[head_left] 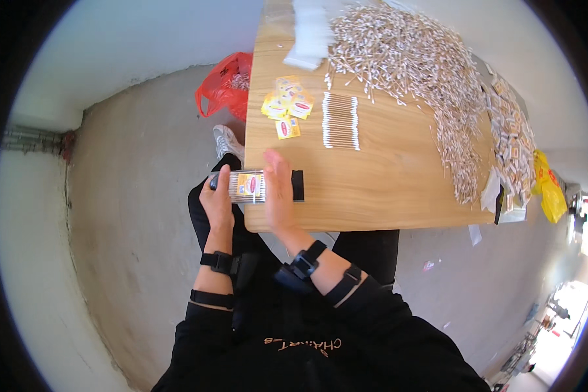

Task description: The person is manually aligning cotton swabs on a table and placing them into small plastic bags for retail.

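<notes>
A clear pack of cotton swabs [249,185] with a yellow label juts over the table's left front corner. My left hand [218,204] is closed around its left end, the thumb on top beside a small dark piece [213,182]. Across the pack's right part lies my right hand [279,193], its fingers stretched out and touching it. A flat black piece [298,185] shows just right of that hand; what it belongs to is hidden. Farther back, a neat row of cotton swabs [341,121] lies beside several yellow label cards [287,104].
A big heap of loose cotton swabs [405,52] covers the table's [385,189] far right. Clear plastic sleeves [305,39] lie at the back. Filled packs [508,137] are piled along the right edge, near a yellow bag [549,189]. A red bag [227,88] hangs at left.
</notes>
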Demonstrator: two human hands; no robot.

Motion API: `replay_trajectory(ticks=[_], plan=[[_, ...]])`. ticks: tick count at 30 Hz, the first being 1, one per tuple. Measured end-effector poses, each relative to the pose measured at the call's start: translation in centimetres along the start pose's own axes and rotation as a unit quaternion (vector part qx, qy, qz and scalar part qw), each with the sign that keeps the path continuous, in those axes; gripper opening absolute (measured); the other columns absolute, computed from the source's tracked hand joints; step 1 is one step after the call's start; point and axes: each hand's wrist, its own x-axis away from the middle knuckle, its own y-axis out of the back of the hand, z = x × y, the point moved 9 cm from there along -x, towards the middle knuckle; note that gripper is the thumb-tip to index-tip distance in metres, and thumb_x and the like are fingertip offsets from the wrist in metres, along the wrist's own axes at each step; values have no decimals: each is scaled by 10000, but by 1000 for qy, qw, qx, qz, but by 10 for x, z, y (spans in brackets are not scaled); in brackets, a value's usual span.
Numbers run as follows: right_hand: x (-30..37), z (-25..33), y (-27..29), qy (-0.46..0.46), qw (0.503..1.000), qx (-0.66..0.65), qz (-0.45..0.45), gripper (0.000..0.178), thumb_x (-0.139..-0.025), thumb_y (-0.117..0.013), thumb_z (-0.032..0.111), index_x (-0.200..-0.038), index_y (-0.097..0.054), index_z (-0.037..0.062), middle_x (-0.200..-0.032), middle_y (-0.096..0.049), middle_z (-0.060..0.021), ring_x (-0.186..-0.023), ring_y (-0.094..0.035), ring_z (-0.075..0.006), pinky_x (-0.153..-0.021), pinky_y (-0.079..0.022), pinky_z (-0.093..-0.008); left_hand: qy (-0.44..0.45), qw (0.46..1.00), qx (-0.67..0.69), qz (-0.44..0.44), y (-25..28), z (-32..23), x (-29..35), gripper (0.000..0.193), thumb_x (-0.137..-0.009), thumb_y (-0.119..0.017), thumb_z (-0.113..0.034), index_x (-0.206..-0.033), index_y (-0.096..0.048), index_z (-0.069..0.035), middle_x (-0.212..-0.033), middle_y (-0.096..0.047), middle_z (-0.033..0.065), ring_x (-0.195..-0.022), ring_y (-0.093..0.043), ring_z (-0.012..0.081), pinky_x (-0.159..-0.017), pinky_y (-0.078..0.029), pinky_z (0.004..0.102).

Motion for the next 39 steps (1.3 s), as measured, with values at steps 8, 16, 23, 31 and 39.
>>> replay_trajectory(ticks=[8,16,23,31,39], plan=[[-32,20,197,-7,957,162,-241,233,-998,-454,154,-1161,-563,27,-1101,-548,-55,-1017,-537,-149,-886,-450,-288,-406,812,-409,-90,-27,-84,42,540,-860,-647,-169,-1299,-420,50,-1321,-445,230,-1203,-420,380,-1026,-325,464],[-31,29,201,62,941,280,-180,260,-930,-484,58,-1180,-536,8,-1021,-529,-156,-956,-549,-269,-832,-463,-350,-467,649,-554,232,-236,-24,112,884,-826,-651,-457,-1471,-257,2,-1547,-241,162,-1452,-177,304,-1158,-135,527],[-32,35,211,65,945,250,-199,281,-912,-505,64,-1187,-541,19,-1013,-564,-154,-940,-573,-280,-805,-478,-369,-474,600,-600,234,-247,0,120,889,-841,-579,-547,-1456,-285,24,-1548,-246,149,-1450,-191,275,-1158,-122,526],[-31,30,212,63,951,223,-203,268,-927,-493,99,-1176,-552,17,-1023,-558,-159,-946,-573,-297,-818,-474,-367,-462,614,-582,268,-230,0,137,825,-822,-656,-410,-1436,-313,21,-1497,-306,165,-1423,-230,320,-1150,-149,534],[-32,12,215,20,972,52,-229,295,-996,-419,181,-1174,-543,-20,-1102,-572,-143,-1035,-562,-252,-918,-444,-347,-450,616,-564,316,-192,2,165,836,-799,-687,-394,-1435,-325,11,-1466,-302,211,-1405,-223,389,-1133,-184,551]])
